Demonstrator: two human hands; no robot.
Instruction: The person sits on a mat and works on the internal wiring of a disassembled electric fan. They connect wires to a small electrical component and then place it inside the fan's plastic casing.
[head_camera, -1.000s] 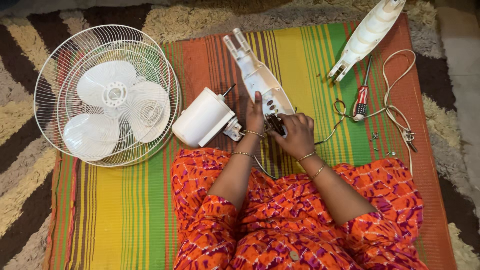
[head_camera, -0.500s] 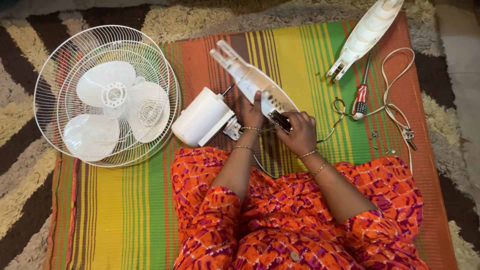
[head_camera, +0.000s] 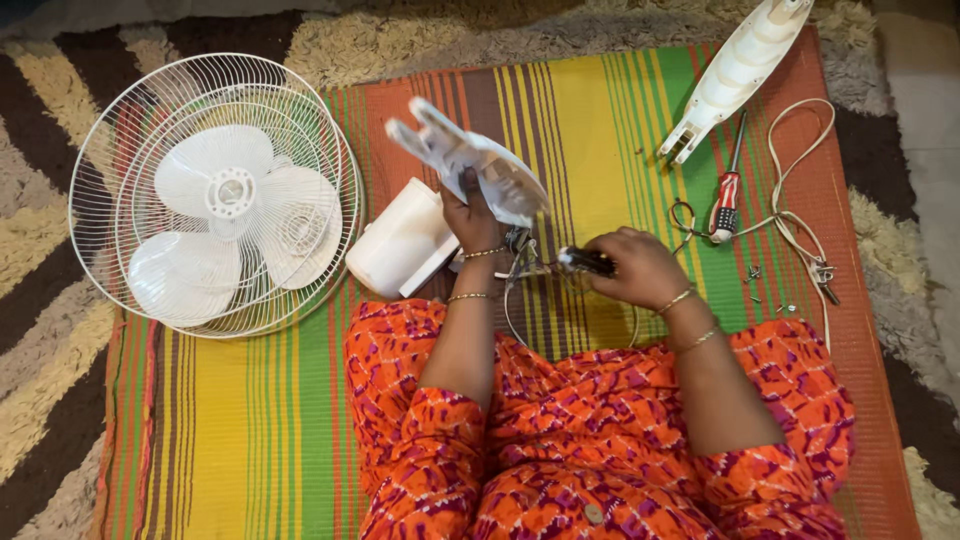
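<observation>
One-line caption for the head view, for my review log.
Left hand lifts a white plastic fan housing; right hand grips a dark-handled tool, over a striped mat.

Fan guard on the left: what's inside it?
Inside the white wire fan guard lies a white three-blade fan blade and what looks like a second grille. The striped mat shows through; nothing below is discernible.

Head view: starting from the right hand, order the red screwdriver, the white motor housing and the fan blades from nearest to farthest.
From the right hand:
1. Red screwdriver, up and to its right on the mat.
2. White motor housing, to its left, beyond the left hand.
3. Fan blades, far left, inside the wire guard.
</observation>
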